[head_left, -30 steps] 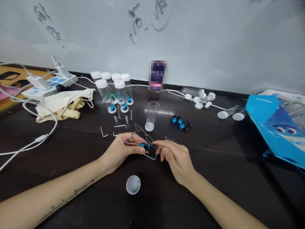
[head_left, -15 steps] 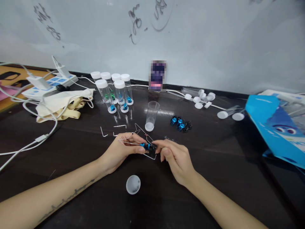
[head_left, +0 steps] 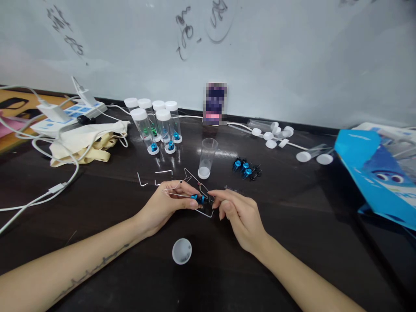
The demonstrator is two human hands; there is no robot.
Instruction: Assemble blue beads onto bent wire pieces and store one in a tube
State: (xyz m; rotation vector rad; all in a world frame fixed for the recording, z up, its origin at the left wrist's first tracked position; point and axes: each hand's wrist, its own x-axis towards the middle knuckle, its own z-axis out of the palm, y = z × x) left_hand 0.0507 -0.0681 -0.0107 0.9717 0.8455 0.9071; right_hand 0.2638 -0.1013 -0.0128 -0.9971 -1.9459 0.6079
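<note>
My left hand (head_left: 169, 207) pinches a small blue-and-black cylindrical metal part (head_left: 202, 199) between thumb and fingers. A thin bent wire (head_left: 175, 193) passes across these fingers. At the part's black end, my right hand (head_left: 239, 214) has its fingertips closed around it, thumb bent below. Just under the part lies an L-shaped metal rod (head_left: 204, 214), partly hidden. Behind the hands stands an open clear tube (head_left: 208, 154) with a white base. In front, a white cap (head_left: 182, 251) lies hollow side up with small dark bits inside.
Capped tubes (head_left: 164, 130) with blue or green parts stand back left. Hex keys (head_left: 141, 180) lie left of the hands. Several blue-and-black parts (head_left: 246, 169) sit right of the open tube. Farther right are loose white caps (head_left: 270, 138) and a blue bag (head_left: 373, 169). Cables (head_left: 69, 177) run along the left.
</note>
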